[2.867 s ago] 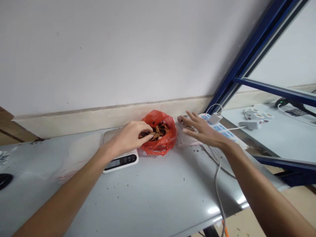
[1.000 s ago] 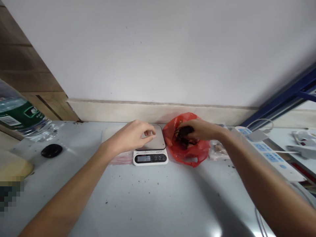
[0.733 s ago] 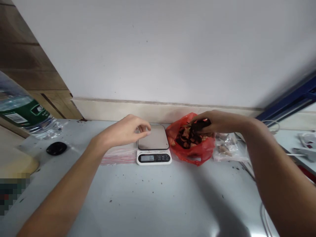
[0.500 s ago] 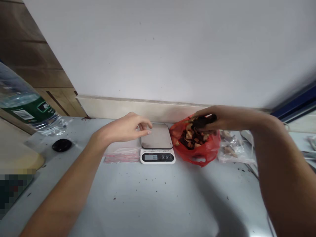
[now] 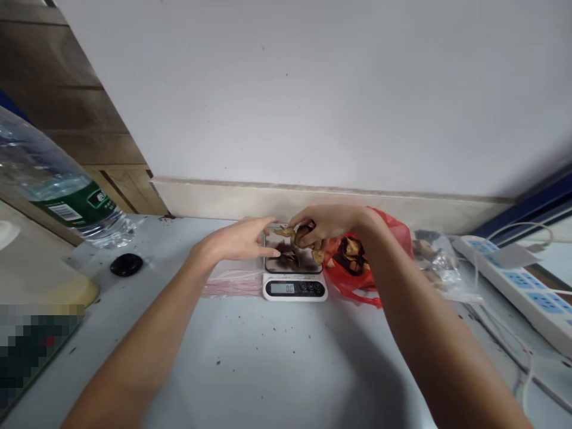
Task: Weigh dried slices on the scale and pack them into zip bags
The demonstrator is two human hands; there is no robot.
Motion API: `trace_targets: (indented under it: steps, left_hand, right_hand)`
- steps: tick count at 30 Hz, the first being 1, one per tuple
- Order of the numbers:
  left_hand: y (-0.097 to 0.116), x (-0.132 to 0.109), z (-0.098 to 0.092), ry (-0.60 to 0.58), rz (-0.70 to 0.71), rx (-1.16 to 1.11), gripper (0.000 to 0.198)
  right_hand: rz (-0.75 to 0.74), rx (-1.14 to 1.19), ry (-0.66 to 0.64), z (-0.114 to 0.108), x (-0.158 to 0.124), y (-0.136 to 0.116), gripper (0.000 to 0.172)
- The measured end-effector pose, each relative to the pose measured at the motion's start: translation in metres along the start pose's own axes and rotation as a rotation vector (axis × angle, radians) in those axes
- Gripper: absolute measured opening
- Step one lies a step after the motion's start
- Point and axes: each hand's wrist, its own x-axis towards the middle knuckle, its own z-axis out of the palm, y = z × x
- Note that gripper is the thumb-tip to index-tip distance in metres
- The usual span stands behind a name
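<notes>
A white kitchen scale (image 5: pixel 295 290) stands against the wall, its display reading 0.0. Over its plate is my right hand (image 5: pixel 324 225), closed around a bunch of dried brown slices (image 5: pixel 318 256), curled and wrinkled. Dark shapes below them may be slices or their reflection on the shiny plate; I cannot tell which. At the plate's left edge my left hand (image 5: pixel 243 238) is held with thumb and fingers apart, nothing in it. Right of the scale sits an opened red plastic bag (image 5: pixel 393 229) with more dried pieces inside, partly hidden by my right forearm.
Clear zip bags (image 5: pixel 232 285) lie left of the scale. Farther left are a black cap-like disc (image 5: pixel 126 264), a large water bottle (image 5: pixel 80 205) and a yellowish container (image 5: pixel 53 268). At right are a clear bag of pieces (image 5: pixel 440 268) and a white power strip (image 5: pixel 522 286) with cables.
My right hand has moved left from the red bag to above the scale, carrying dried slices. The left hand stays beside the plate. The view has shifted slightly.
</notes>
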Motion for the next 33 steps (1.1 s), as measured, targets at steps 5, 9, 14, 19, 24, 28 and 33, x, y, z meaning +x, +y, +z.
trace_targets:
  steps: [5,9,14,19,24,28,33]
  left_hand:
    - [-0.006,0.006,0.005,-0.009,0.091,0.011,0.065]
    - [-0.006,0.007,0.006,-0.012,0.089,-0.024,0.057]
    - [-0.007,0.001,-0.004,0.024,0.037,-0.039,0.056]
    - [-0.021,-0.011,-0.024,0.100,-0.022,0.043,0.047]
    - [-0.029,-0.017,-0.033,0.032,-0.037,0.067,0.046]
    - [-0.024,-0.018,-0.033,-0.002,-0.039,0.058,0.048]
    - [-0.021,-0.017,-0.031,-0.022,-0.030,0.052,0.049]
  right_hand:
    - [0.040,0.024,0.052,0.002,-0.001,0.003,0.048]
    - [0.030,-0.010,0.085,-0.001,-0.012,0.011,0.046]
    - [-0.158,-0.112,0.237,-0.003,-0.028,0.026,0.030]
    - [-0.237,-0.027,0.362,-0.003,-0.043,0.038,0.040]
    - [-0.249,0.061,0.419,-0.004,-0.047,0.041,0.037]
    - [-0.276,0.105,0.443,0.000,-0.042,0.040,0.032]
    - [-0.288,0.165,0.403,0.006,-0.032,0.037,0.028]
